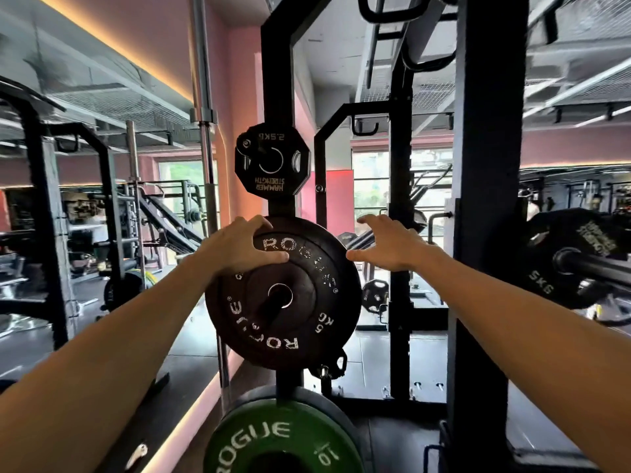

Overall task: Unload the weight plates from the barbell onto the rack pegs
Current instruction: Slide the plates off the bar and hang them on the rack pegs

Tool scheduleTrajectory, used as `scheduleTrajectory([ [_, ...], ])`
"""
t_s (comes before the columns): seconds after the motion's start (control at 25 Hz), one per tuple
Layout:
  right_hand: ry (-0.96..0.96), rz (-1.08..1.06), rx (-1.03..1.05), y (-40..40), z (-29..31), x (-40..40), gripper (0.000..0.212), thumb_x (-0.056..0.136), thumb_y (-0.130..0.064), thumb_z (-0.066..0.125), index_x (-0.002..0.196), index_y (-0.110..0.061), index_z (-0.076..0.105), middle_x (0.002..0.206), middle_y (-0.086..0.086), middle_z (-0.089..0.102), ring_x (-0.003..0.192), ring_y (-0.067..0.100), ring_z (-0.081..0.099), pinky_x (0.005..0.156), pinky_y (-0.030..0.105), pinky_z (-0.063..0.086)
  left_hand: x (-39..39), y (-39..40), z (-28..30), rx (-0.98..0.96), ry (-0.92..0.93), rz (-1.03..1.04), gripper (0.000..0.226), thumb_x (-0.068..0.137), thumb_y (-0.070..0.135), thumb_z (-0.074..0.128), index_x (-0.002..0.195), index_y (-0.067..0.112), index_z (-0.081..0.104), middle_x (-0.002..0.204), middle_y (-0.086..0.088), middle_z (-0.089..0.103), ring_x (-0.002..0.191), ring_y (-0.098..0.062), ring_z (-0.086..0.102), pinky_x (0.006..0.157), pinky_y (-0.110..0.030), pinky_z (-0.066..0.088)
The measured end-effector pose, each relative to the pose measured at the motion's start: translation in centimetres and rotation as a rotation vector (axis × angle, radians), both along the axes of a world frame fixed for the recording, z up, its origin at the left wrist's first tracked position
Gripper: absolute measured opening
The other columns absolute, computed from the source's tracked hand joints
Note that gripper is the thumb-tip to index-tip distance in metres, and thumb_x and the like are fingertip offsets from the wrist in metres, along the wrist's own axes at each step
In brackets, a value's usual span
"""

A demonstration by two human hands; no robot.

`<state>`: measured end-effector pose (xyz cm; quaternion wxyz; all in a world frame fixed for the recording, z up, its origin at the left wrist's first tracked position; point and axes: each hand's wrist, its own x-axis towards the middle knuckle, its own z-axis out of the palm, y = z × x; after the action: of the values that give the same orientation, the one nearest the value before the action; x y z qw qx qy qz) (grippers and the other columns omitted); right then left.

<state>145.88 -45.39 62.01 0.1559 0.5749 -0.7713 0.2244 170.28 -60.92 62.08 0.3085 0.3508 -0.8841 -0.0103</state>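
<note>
Three plates hang on the rack: one black 2.5 kg plate (pixel 272 159), one black 5 kg plate (pixel 290 308), one green 10 kg plate (pixel 273 435).

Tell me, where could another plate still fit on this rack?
Not many spots. The 2.5 kg plate, black 5 kg plate and green 10 kg plate fill the upright's three visible pegs, nearly edge to edge. Open air lies right of the black plate, before the next black post, where the right hand hovers.
</note>
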Motion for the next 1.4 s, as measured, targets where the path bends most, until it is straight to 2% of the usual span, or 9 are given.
scheduleTrajectory([
  [0.44, -0.022, 0.050, 0.036, 17.7, -2.7, 0.7, 0.085, 0.079, -0.062, 0.064, 0.147, -0.028, 0.027, 0.152, 0.004, 0.034, 0.135, 0.029, 0.040, 0.110, 0.052, 0.031, 2.0, 18.4, -3.4, 0.028, 0.025, 0.021, 0.089, 0.049, 0.090, 0.062, 0.121, 0.039, 0.047, 0.119, 0.002, 0.058, 0.104, -0.022, 0.061, 0.093, -0.045, 0.051],
  [0.68, -0.009, -0.029, 0.065, 28.1, -2.2, -1.7, 0.087, 0.078, -0.064, 0.063, 0.147, -0.028, 0.025, 0.153, 0.003, 0.033, 0.135, 0.029, 0.040, 0.111, 0.054, 0.029, -0.7, 27.7, -2.4, 0.051, 0.054, -0.028, 0.095, 0.045, 0.087, 0.063, 0.122, 0.032, 0.053, 0.121, -0.001, 0.060, 0.105, -0.022, 0.061, 0.095, -0.043, 0.051],
  [0.8, -0.020, -0.066, 0.048, 32.6, -1.4, -3.7, 0.088, 0.077, -0.064, 0.063, 0.148, -0.027, 0.026, 0.153, 0.004, 0.033, 0.135, 0.030, 0.040, 0.111, 0.054, 0.029, -3.2, 31.2, -2.0, 0.043, 0.037, -0.050, 0.091, 0.047, 0.088, 0.064, 0.119, 0.034, 0.054, 0.117, -0.002, 0.058, 0.105, -0.024, 0.060, 0.095, -0.043, 0.050],
  [0.92, -0.054, -0.103, 0.041, 37.0, -1.1, -6.6, 0.089, 0.076, -0.064, 0.065, 0.148, -0.028, 0.025, 0.152, 0.005, 0.034, 0.135, 0.030, 0.041, 0.110, 0.054, 0.031, -6.8, 34.2, -1.5, 0.045, 0.035, -0.095, 0.080, 0.060, 0.076, 0.071, 0.123, 0.030, 0.052, 0.112, -0.002, 0.058, 0.099, -0.022, 0.059, 0.090, -0.039, 0.049],
  [1.0, -0.071, -0.148, 0.022, 39.9, -0.9, -9.1, 0.089, 0.074, -0.065, 0.065, 0.146, -0.030, 0.027, 0.149, 0.004, 0.038, 0.131, 0.028, 0.045, 0.107, 0.050, 0.036, -9.6, 36.0, -1.3, 0.051, 0.022, -0.132, 0.086, 0.057, 0.081, 0.068, 0.125, 0.031, 0.050, 0.112, -0.002, 0.061, 0.097, -0.021, 0.061, 0.091, -0.039, 0.050],
  [1.12, -0.097, -0.197, -0.004, 43.8, -0.7, -13.0, 0.086, 0.076, -0.064, 0.065, 0.145, -0.027, 0.031, 0.146, 0.003, 0.042, 0.128, 0.027, 0.047, 0.103, 0.044, 0.040, -14.4, 38.4, -1.1, 0.076, -0.005, -0.169, 0.100, 0.046, 0.093, 0.057, 0.127, 0.036, 0.046, 0.126, -0.006, 0.054, 0.108, -0.025, 0.059, 0.099, -0.043, 0.047],
  [1.24, -0.093, -0.231, 0.008, 46.7, -0.9, -17.6, 0.085, 0.078, -0.064, 0.062, 0.147, -0.026, 0.029, 0.149, 0.004, 0.039, 0.131, 0.029, 0.045, 0.103, 0.044, 0.039, -19.3, 40.9, -1.2, 0.086, -0.003, -0.187, 0.092, 0.055, 0.085, 0.061, 0.130, 0.034, 0.045, 0.135, -0.009, 0.047, 0.122, -0.028, 0.051, 0.103, -0.044, 0.042],
  [1.32, -0.085, -0.255, 0.036, 48.2, -0.9, -21.0, 0.083, 0.080, -0.063, 0.060, 0.147, -0.027, 0.028, 0.149, 0.004, 0.038, 0.131, 0.029, 0.045, 0.102, 0.044, 0.039, -22.9, 42.2, -1.6, 0.085, 0.002, -0.181, 0.083, 0.065, 0.077, 0.067, 0.132, 0.033, 0.044, 0.136, -0.010, 0.046, 0.121, -0.028, 0.051, 0.104, -0.046, 0.042],
  [1.4, -0.068, -0.268, 0.065, 49.3, -1.4, -24.2, 0.081, 0.081, -0.062, 0.059, 0.147, -0.028, 0.028, 0.150, 0.005, 0.038, 0.131, 0.031, 0.044, 0.103, 0.045, 0.037, -26.1, 43.0, -2.1, 0.102, 0.017, -0.161, 0.081, 0.065, 0.076, 0.066, 0.131, 0.034, 0.044, 0.135, -0.010, 0.046, 0.120, -0.028, 0.052, 0.103, -0.047, 0.042],
])
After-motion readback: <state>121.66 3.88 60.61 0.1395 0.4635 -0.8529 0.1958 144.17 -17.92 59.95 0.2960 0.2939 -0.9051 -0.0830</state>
